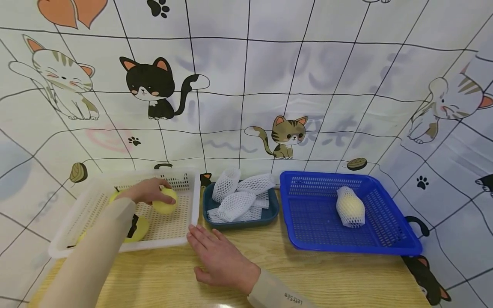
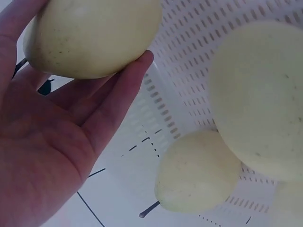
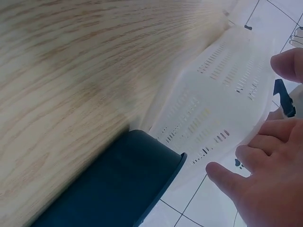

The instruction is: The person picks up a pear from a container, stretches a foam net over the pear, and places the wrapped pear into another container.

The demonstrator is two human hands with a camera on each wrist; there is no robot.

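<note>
Inside the white basket (image 1: 161,244), my left hand (image 1: 148,191) grips a yellow pear (image 1: 165,204), its fingers over the top and side. The left wrist view shows that pear (image 2: 94,38) held between thumb and fingers, with other pears (image 2: 196,172) lying in the basket beyond. One more pear (image 1: 140,230) sits below my left forearm, which hides part of the pile. My right hand (image 1: 223,259) has its fingers extended, fingertips at the white basket's front right corner; it holds nothing. The right wrist view shows the same hand (image 3: 274,156) beside the basket wall.
A dark teal tray (image 1: 240,223) heaped with white foam net sleeves (image 1: 236,205) stands between the baskets. To the right, a blue basket (image 1: 312,222) contains a pear in a foam net (image 1: 350,207). A cat-patterned sheet (image 1: 223,111) rises behind the wooden table (image 1: 327,273).
</note>
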